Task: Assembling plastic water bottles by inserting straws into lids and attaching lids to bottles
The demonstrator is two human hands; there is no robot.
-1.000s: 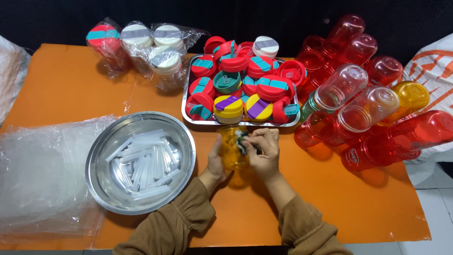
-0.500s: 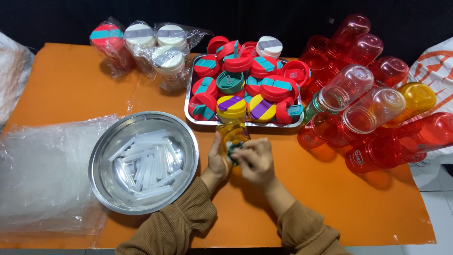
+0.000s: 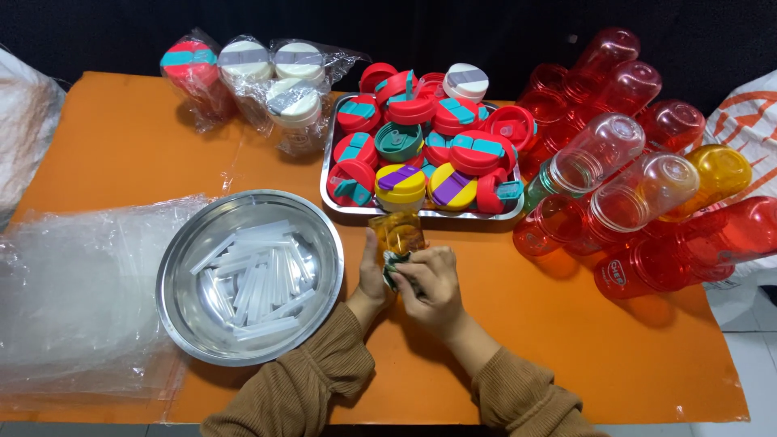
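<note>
Amber bottle (image 3: 398,233) lying on orange surface (image 3: 129,154), just below lid tray (image 3: 327,174). Left hand (image 3: 373,279) bracing it; right hand (image 3: 427,282) fingers gripping teal lid (image 3: 394,268) at mouth. Lid-fitting step; seating needs straight alignment.

A clear plastic bag (image 3: 267,89) with round lids sits at the back. Flat clear bags (image 3: 73,299) lie left. A white and orange bag (image 3: 749,121) is right.
</note>
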